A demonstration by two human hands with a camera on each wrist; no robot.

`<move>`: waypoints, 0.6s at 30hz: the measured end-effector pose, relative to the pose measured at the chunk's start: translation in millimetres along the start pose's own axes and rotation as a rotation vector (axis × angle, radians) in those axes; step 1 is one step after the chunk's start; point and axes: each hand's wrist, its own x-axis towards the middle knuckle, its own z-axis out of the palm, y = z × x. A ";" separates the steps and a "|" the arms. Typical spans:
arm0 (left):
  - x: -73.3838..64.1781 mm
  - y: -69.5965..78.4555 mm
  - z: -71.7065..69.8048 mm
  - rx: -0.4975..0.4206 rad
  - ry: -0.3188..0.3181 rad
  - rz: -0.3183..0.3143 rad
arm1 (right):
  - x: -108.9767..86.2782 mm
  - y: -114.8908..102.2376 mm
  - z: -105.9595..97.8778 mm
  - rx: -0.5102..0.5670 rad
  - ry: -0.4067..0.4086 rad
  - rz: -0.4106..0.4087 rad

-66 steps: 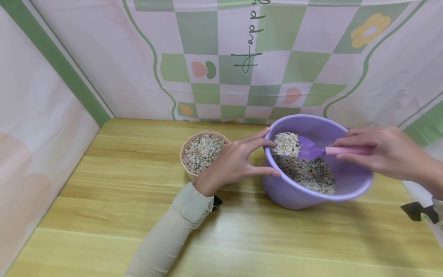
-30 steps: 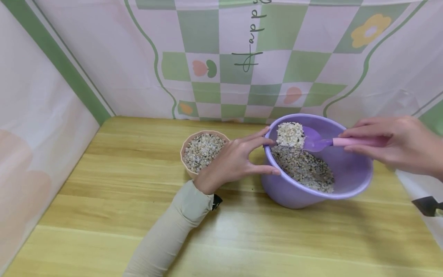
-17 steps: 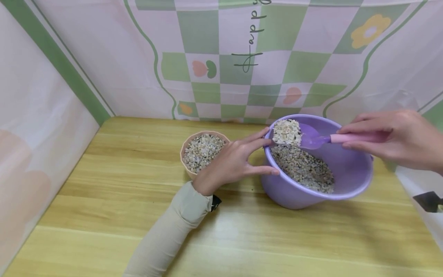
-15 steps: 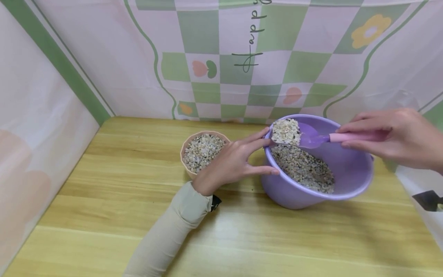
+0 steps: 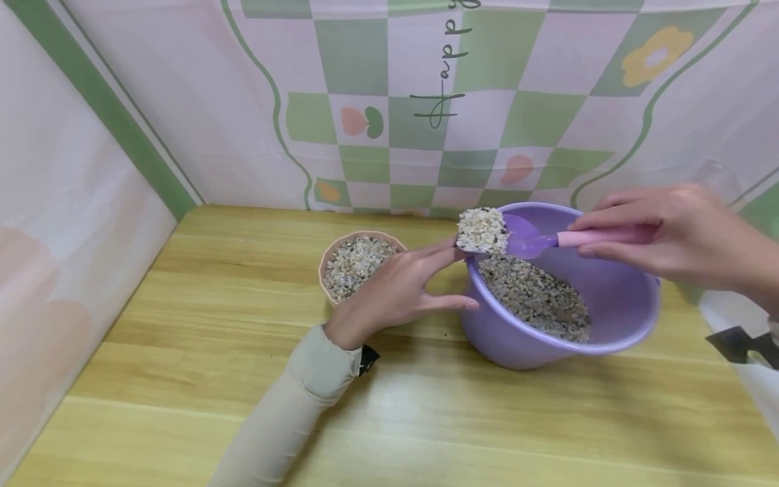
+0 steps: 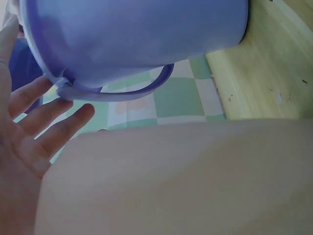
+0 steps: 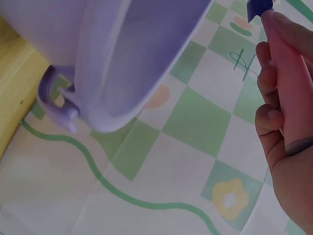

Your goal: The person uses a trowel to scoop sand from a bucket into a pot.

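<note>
Since the earlier frames the scoop (image 5: 517,240) has risen and shifted left; its gravel load (image 5: 483,230) now sits over the bucket's left rim, above the left hand's fingertips. Right hand (image 5: 660,233) pinches the pink handle (image 5: 599,237), fingers curled round it. Left hand (image 5: 398,291) rests against the purple bucket (image 5: 548,338) wall, fingers straight and spread, holding nothing. It stands between scoop and the pink pot (image 5: 356,265), which is full of gravel, just left of the bucket. More gravel (image 5: 535,304) lies in the bucket, which looks tilted toward the camera. Scoop's long axis runs roughly level, left-right, blade pointing left toward the pot. Yellow wood-grain surface (image 5: 213,379); pink-green checked backdrop (image 5: 426,101) with flowers behind, plain pale cloth (image 5: 61,203) at left.
</note>
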 end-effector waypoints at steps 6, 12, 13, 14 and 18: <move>-10.4 -3.3 -7.4 0.026 0.027 0.060 | 5.7 -3.7 9.1 -0.030 0.029 -0.015; -27.1 -7.1 -18.5 0.068 0.042 0.026 | 12.8 -8.2 14.1 -0.031 0.028 -0.038; -30.1 -8.2 -21.0 0.075 0.056 0.025 | 13.4 -8.1 15.1 -0.029 0.025 -0.035; -33.2 -9.4 -23.7 0.083 0.075 0.024 | 13.9 -7.6 16.2 -0.033 0.023 -0.032; -44.2 -19.2 -33.0 0.117 0.160 0.007 | 15.8 -5.1 20.5 -0.051 0.007 -0.014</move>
